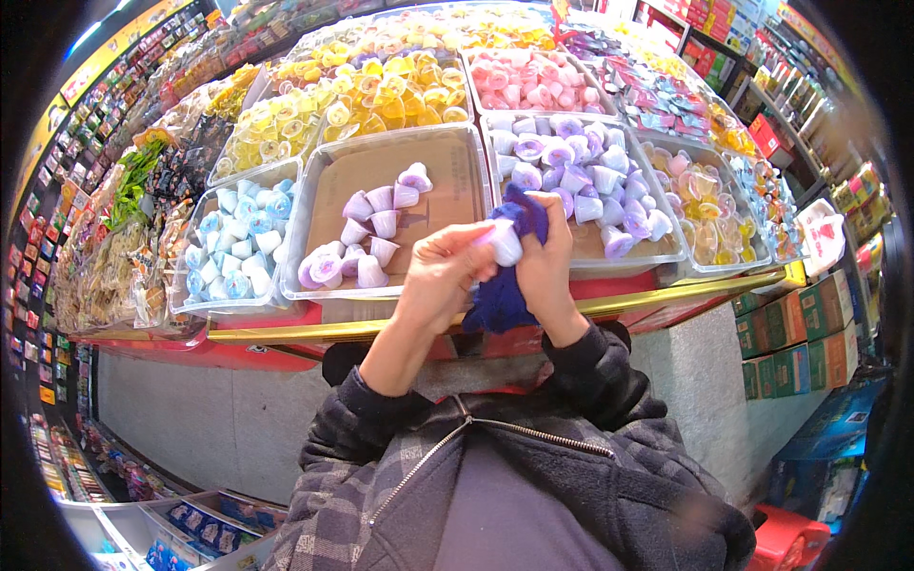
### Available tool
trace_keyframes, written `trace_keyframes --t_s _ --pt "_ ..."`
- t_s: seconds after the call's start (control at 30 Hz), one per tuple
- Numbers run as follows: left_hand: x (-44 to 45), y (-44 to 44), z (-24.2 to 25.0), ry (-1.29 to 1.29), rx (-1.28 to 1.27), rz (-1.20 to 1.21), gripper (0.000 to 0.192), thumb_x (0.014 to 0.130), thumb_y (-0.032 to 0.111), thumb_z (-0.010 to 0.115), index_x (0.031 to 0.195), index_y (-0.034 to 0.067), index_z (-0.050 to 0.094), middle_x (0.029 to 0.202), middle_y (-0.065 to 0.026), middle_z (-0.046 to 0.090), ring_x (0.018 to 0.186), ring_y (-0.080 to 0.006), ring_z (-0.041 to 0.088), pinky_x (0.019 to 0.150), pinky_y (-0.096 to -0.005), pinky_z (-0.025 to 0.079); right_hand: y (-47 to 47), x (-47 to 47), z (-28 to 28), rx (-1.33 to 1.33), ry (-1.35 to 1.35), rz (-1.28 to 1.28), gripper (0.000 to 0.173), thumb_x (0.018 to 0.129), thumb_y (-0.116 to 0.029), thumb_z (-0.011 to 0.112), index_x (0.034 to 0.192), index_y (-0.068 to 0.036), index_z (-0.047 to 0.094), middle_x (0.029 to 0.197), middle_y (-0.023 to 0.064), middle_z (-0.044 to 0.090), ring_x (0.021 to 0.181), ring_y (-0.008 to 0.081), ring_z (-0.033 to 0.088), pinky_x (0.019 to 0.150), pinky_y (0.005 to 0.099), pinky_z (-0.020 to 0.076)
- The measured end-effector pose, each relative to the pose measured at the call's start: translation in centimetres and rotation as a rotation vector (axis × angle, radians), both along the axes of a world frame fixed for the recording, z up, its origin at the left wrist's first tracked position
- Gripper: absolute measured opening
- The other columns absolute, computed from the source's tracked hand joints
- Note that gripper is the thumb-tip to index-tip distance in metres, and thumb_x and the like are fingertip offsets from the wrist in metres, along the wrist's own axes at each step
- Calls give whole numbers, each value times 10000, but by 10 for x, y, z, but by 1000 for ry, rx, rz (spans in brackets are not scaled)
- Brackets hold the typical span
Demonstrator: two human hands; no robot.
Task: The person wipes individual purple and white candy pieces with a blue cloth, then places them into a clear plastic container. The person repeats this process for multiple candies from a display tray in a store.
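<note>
My left hand (450, 268) grips a white and purple jelly cup (504, 243) by its rim, in front of my chest. Against the cup's other side, my right hand (548, 268) holds a dark blue cloth (500, 303), which hangs down below the fingers. Beyond my left hand lies a clear plastic bin (309, 214) lined with brown cardboard, with several purple and white jelly cups (384, 223) scattered in it. Past my right hand, another clear bin (682, 250) is heaped with similar cups (571, 153).
A bin of light blue cups (243, 239) stands at the left, and yellow (400, 86) and pink cups (528, 78) fill bins farther back. The display's gold edge (350, 330) runs before me. Cardboard boxes (800, 335) are stacked on the floor at the right.
</note>
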State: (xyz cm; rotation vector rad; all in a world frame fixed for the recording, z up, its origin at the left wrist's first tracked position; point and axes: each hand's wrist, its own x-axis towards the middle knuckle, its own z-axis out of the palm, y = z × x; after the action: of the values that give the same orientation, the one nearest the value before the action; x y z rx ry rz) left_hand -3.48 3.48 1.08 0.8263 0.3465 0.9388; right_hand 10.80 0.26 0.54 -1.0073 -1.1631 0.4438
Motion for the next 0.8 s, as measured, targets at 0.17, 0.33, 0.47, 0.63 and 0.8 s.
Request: trace_keyframes --t_s 0.17,0.33,0.47,0.63,0.8 --pt "21 -11 55 535 659 319 229 852 -6 663 1077 -11 708 852 -57 684 735 -93 602 660 -239 495 -1 -1 0 -11 209 124 227 874 13 611 1086 -33 545 895 41 594 882 99 552 777 272 467" --pt "81 31 104 366 693 -21 379 833 96 744 1180 -29 659 951 -45 685 739 -96 615 689 -234 516 11 0 3 -47 149 41 218 932 -32 597 1146 5 582 1020 40 631 943 124 558 850 281 463" --pt "91 71 99 743 1144 557 412 847 179 727 1254 193 660 878 -139 712 731 -109 670 659 -276 534 6 7 3 -107 174 57 164 962 -77 601 1117 -26 594 970 2 620 874 78 545 784 239 465" --pt "3 157 46 1370 979 423 423 873 417 681 1235 199 666 1159 -162 678 901 -270 699 795 -397 543 9 4 5 -118 154 78 117 979 -79 590 1078 -17 579 918 27 646 829 74 567 739 240 476" --pt "-4 166 13 1874 986 222 504 872 545 596 1257 221 623 1318 -62 600 1228 -269 547 998 -495 432 10 5 3 -162 189 56 127 979 -109 603 1090 -48 598 917 -23 607 819 51 520 731 216 448"
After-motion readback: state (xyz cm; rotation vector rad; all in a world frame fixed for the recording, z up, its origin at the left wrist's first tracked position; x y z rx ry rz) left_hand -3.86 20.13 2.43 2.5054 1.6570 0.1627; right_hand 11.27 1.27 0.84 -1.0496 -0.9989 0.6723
